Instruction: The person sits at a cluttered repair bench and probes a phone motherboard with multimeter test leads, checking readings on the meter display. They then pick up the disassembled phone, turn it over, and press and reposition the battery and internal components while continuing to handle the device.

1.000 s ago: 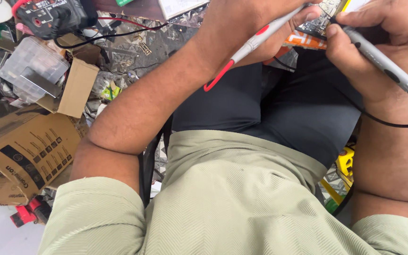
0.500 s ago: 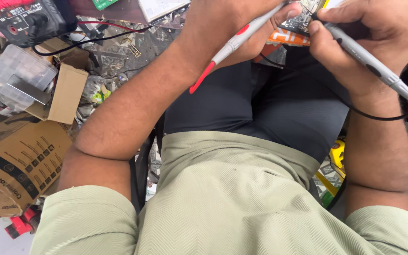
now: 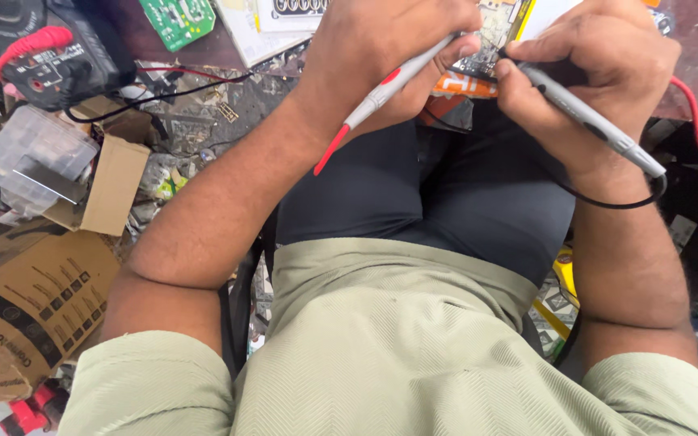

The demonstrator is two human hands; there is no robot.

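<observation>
Red-grey probe (image 3: 381,95) and black-grey probe (image 3: 583,117) slanted, tips on circuit board (image 3: 490,36)

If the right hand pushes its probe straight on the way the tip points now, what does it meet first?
Most likely the circuit board: the right hand aims its grey probe up-left, tip at the board's edge. Actual contact is hard to tell.

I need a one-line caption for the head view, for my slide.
Left hand and right hand press red-tipped probe and grey probe onto a circuit board.

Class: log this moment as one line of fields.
left hand: grips red-tipped probe | right hand: grips grey probe | tips: on circuit board
</observation>
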